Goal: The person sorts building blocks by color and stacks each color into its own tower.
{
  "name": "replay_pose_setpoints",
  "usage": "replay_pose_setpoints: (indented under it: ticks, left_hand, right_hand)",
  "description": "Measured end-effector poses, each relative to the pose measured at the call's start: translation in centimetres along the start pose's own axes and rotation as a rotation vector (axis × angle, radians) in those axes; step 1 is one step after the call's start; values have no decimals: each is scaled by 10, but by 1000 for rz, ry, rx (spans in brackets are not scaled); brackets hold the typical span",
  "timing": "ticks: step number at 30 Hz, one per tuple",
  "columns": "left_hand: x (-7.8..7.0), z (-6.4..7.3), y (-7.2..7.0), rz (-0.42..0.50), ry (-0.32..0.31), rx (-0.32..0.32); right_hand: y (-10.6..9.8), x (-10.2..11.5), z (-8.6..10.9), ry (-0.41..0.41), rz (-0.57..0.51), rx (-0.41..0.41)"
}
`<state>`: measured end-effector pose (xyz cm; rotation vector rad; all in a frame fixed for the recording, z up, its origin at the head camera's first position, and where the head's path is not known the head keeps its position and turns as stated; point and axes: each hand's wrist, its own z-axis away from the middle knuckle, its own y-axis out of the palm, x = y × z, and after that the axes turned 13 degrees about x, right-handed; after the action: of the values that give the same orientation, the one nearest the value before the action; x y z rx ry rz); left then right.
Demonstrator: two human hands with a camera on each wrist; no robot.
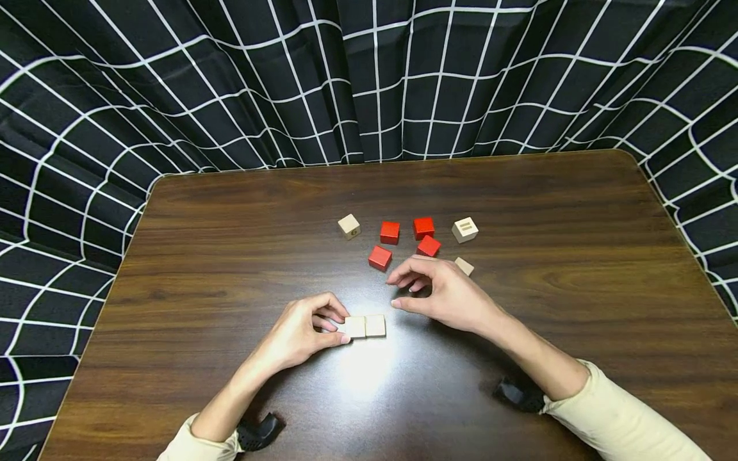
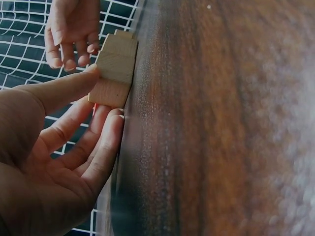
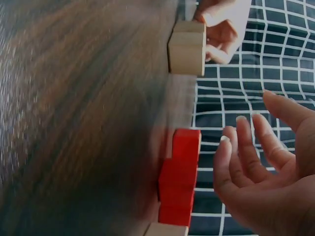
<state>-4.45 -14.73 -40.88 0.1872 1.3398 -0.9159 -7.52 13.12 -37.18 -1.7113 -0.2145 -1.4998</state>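
A short row of plain wooden blocks point(image 1: 375, 325) lies side by side on the table. My left hand point(image 1: 302, 330) grips the row's left end, thumb on the near side and fingers on the far side. In the left wrist view the thumb rests against the wooden blocks point(image 2: 115, 66), with the fingertips low by the tabletop. My right hand point(image 1: 446, 294) is held to the right of the row with nothing between its fingers. Its thumb and fingers are parted and gently bent. Beyond it sit several red blocks point(image 1: 380, 258), also visible in the right wrist view as red blocks point(image 3: 178, 182).
A wooden block with a dark mark point(image 1: 348, 226) stands left of the red ones. To their right is a wooden block marked with two bars point(image 1: 464, 229). Another wooden block point(image 1: 464, 266) is partly hidden behind my right hand. A black gridded curtain point(image 1: 369, 77) surrounds the brown table point(image 1: 230, 224).
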Motion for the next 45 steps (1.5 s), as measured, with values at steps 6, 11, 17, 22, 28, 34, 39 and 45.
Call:
replay_pose_setpoints:
  ticks: [6,11,17,22,28,34,39,45]
  left_hand:
    - [-1,1,-1,-6,-10,4]
    - [0,1,0,-8,-4,-1]
    - [0,1,1,-10,-11,-3]
    - [-1,2,2,-18,-12,-9]
    - [-1,1,1,-16,-6,-8]
    - [-1,0,-1,-32,14,-8]
    - [0,0,-1,-26,20,-12]
    - [1,-1,-1,-32,20,-10]
  right_hand:
    - [-7,-3,4,27,16,-45]
    - [-12,-7,7,15,30,-76]
    - [-22,-8,11,15,67,-107]
    - [-25,-10,12,4,69,-132]
    - [-31,-16,17,-5,108,-179]
    - [-38,-22,25,58,168,-243]
    - [-43,-25,28,73,161,-264]
    - [-48,-28,31,103,185,-262]
